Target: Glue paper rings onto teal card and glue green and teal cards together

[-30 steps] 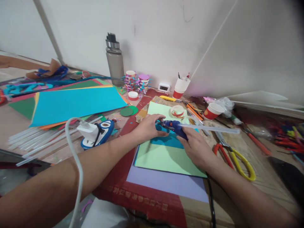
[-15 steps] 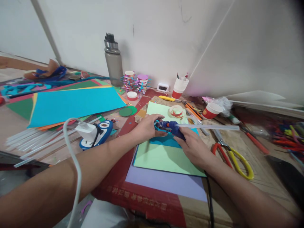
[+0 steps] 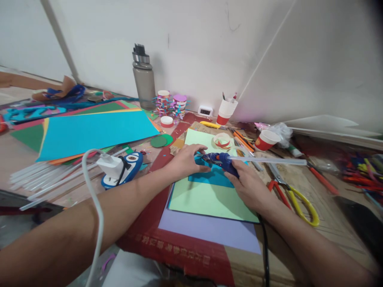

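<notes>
My right hand [image 3: 249, 187] grips a blue hot glue gun [image 3: 223, 160] with a long clear glue stick [image 3: 269, 160] sticking out of its back. The nozzle points left, onto a blue paper piece [image 3: 211, 175] lying on a light green sheet [image 3: 206, 199]. Fingers of my left hand [image 3: 187, 160] press down on the left edge of the blue piece, right beside the nozzle. A lilac sheet [image 3: 209, 229] lies under the green one.
Yellow-handled scissors [image 3: 299, 199] and red pliers lie to the right. Paper cups [image 3: 266, 139] and a cup of pens [image 3: 226, 109] stand behind. A grey bottle [image 3: 144, 79], large coloured sheets [image 3: 95, 129], glue sticks [image 3: 44, 177] and a white charger with cable [image 3: 110, 165] are on the left.
The glue gun shifted slightly left and then back right over the blue piece. My left hand stayed pressed on it.
</notes>
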`<state>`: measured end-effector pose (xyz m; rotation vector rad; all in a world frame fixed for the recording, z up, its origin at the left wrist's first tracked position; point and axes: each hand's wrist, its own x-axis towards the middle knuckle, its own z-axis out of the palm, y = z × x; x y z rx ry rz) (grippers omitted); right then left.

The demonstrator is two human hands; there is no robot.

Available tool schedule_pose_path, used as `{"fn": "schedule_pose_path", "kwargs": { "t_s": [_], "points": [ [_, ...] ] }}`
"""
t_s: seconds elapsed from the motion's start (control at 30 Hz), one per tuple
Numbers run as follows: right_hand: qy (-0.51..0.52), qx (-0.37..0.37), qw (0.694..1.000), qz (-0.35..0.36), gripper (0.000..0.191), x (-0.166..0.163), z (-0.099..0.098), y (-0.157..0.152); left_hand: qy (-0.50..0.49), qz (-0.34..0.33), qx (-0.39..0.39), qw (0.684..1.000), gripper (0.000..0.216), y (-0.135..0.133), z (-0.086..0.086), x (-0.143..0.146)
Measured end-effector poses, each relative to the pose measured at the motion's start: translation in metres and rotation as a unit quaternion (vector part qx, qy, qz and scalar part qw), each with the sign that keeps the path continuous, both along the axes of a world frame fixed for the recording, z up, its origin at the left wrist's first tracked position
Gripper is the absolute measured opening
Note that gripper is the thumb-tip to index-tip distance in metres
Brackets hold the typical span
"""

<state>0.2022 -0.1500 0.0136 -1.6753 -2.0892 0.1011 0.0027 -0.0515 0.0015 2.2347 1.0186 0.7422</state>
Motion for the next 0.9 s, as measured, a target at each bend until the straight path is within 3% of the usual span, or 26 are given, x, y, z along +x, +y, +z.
{"fn": "schedule_pose_path", "kwargs": {
  "t_s": [0.47,0.67,0.9],
  "points": [
    [-0.017,0.002,1.0,-0.001,0.026,-0.001,-0.002,0.0,0.022,-0.026,0.007,0.999,0.074,-0.003,0.01,-0.005],
    [-0.014,0.006,1.0,0.005,0.029,-0.003,-0.001,0.001,0.077,0.034,0.055,0.995,0.075,-0.003,0.014,-0.009],
    [0.012,-0.016,1.0,0.007,0.026,-0.003,0.004,0.0,0.09,0.027,0.048,0.994,0.068,-0.005,0.013,-0.007]
  ]
}}
